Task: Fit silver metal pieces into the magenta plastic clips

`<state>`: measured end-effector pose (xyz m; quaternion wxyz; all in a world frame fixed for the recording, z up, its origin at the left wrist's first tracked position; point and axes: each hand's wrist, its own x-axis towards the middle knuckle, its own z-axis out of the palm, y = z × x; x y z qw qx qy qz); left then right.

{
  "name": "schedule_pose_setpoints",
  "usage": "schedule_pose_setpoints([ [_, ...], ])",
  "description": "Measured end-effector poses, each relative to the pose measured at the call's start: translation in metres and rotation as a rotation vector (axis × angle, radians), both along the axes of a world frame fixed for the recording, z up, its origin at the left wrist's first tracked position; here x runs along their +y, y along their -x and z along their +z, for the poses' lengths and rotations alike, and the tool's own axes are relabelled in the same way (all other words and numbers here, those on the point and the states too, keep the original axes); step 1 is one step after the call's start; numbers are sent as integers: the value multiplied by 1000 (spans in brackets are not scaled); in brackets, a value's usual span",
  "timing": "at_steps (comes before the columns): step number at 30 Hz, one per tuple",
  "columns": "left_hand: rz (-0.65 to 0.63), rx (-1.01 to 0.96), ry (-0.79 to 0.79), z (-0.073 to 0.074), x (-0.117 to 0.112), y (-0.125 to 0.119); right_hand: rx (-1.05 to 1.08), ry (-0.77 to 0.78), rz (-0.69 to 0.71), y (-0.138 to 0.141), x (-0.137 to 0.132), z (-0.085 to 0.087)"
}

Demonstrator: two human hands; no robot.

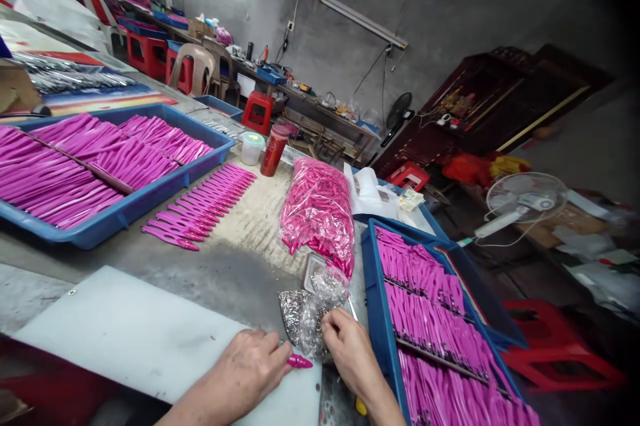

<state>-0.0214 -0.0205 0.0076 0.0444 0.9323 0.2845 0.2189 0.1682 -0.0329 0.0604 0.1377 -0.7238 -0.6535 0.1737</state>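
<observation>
My left hand (256, 361) is closed round a pink pointed plastic piece (300, 361). It rests on the right end of a white board (135, 326); most of the piece is hidden under the fingers. At an open clear plastic bag (313, 319) of small silvery metal parts (293, 309), my right hand (347, 346) has thumb and forefinger pinched together. Whatever is between those fingertips is too small to make out. Just behind the bag lies a small tray (309, 271), partly covered by plastic.
Blue trays of pink pieces stand left (185, 177) and right (373, 293). A row of pink pieces (200, 206) lies mid-table, near a full clear bag (317, 206), a red bottle (275, 151) and a lidded tub (251, 149). A fan (527, 199) stands right; a person in red sits far left.
</observation>
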Motion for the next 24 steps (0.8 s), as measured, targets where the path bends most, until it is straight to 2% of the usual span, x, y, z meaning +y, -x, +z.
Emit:
schedule_pose_setpoints([
  [5,6,-15,-16,0,0,0,85,-33,-5,2,-9,6],
  [8,4,-13,-6,0,0,-1,146,-18,41,6,-17,6],
  [12,10,-3,2,0,-1,-1,129,0,141,14,-30,-4],
  [19,18,10,-3,-1,-2,-2,-22,-119,194,24,-39,-32],
  [24,14,13,0,0,-1,-2,-74,-149,199,26,-39,-35],
])
